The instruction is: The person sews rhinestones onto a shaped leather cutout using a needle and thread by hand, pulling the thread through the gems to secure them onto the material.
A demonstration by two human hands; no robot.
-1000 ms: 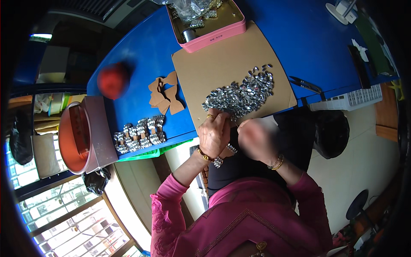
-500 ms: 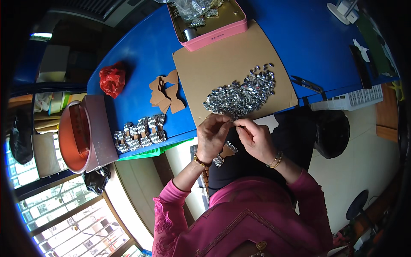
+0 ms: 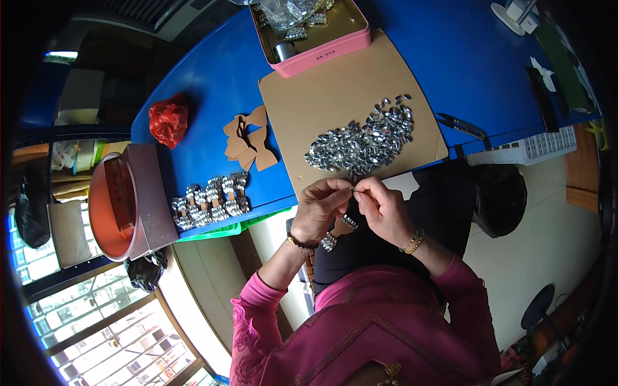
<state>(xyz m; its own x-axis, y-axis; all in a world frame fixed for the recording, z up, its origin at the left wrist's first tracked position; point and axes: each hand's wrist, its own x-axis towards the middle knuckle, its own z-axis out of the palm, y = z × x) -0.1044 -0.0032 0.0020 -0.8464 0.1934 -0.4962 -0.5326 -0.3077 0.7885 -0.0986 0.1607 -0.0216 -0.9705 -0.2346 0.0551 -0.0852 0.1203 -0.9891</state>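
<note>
Both left hand (image 3: 317, 211) and right hand (image 3: 390, 213) pinch narrowly, on what I cannot tell. Silver beads (image 3: 360, 147) lie at twelve o'clock

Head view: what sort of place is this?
Probably a small craft work area, in a home or shop: a blue table bears a heap of silvery bead-like pieces on a cardboard sheet, near brown card cut-outs and a row of silver-studded cards.

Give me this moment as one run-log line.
Left hand: pinching | right hand: pinching, fingertips beside left's | silver pieces: piled on cardboard sheet
</note>
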